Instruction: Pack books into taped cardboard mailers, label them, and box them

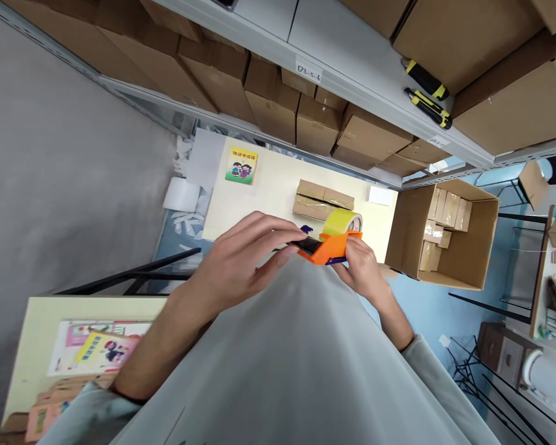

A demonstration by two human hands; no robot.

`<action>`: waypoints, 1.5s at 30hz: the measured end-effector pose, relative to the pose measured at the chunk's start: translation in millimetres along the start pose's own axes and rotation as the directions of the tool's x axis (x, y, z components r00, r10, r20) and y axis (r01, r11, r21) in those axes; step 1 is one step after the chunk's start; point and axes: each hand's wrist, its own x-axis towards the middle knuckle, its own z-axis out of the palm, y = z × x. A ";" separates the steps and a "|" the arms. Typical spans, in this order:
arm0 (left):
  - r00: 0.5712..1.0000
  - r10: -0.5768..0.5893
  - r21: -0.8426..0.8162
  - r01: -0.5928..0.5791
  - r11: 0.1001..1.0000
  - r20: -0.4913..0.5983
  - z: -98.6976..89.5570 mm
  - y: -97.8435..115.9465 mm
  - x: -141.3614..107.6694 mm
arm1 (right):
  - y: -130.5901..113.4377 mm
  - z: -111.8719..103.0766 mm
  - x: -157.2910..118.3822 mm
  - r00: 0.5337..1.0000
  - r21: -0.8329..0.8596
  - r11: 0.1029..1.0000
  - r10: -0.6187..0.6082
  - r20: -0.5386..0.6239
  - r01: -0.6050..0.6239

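An orange tape dispenser [330, 250] with a yellow tape roll [339, 222] on it is held up in front of my body. My right hand [364, 266] is closed around its right end. My left hand [252, 256] pinches the dark front end of the dispenser between thumb and fingertips. Whether a strip of tape lies between those fingers is too small to tell. Just beyond the dispenser, a taped brown cardboard package [322, 199] lies on the cream table [269, 191].
A booklet [241, 165] and a white box [380, 196] also lie on the table. To the right stands an open carton [463, 253] with several small boxes inside. Overhead runs a shelf [343, 80] with cartons and two utility knives [429, 108]. Another table [32, 346] is at lower left.
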 end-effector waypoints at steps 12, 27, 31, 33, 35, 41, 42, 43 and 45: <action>0.967 -0.169 0.037 0.179 0.983 -0.191 21.5 0.0 -15.8 | -5.7 -0.4 -4.1 0.994 -0.015 1.000 0.020 0.105 -0.018; 0.842 -0.537 -0.101 0.539 0.836 0.052 33.6 -41.5 -28.4 | -9.6 1.3 12.1 0.872 -0.056 0.959 0.277 0.405 -0.278; 0.732 -0.667 -0.223 0.679 0.699 0.140 41.9 -57.5 -24.5 | -1.1 -16.3 26.2 0.763 -0.085 0.921 0.365 0.534 -0.381; 0.673 -0.725 -0.261 0.734 0.628 0.147 43.4 -64.9 -19.7 | 7.0 -30.4 34.2 0.710 -0.083 0.896 0.399 0.581 -0.436; 0.619 -0.769 -0.302 0.773 0.559 0.161 44.8 -75.1 -12.3 | 16.6 -44.0 44.7 0.665 -0.064 0.869 0.422 0.616 -0.491; 0.559 -0.805 -0.450 0.782 0.431 0.200 64.2 -120.6 19.8 | 58.4 -51.5 96.4 0.567 -0.007 0.789 0.448 0.692 -0.615; 0.551 -0.810 -0.465 0.781 0.417 0.201 68.8 -128.7 23.8 | 66.8 -47.9 105.6 0.539 0.014 0.765 0.441 0.718 -0.644; 0.544 -0.814 -0.480 0.780 0.402 0.203 73.4 -136.6 26.7 | 74.9 -43.8 114.1 0.513 0.035 0.740 0.431 0.742 -0.672; 0.527 -0.823 -0.511 0.778 0.366 0.212 81.7 -151.6 29.4 | 89.1 -35.0 128.4 0.476 0.060 0.706 0.410 0.778 -0.706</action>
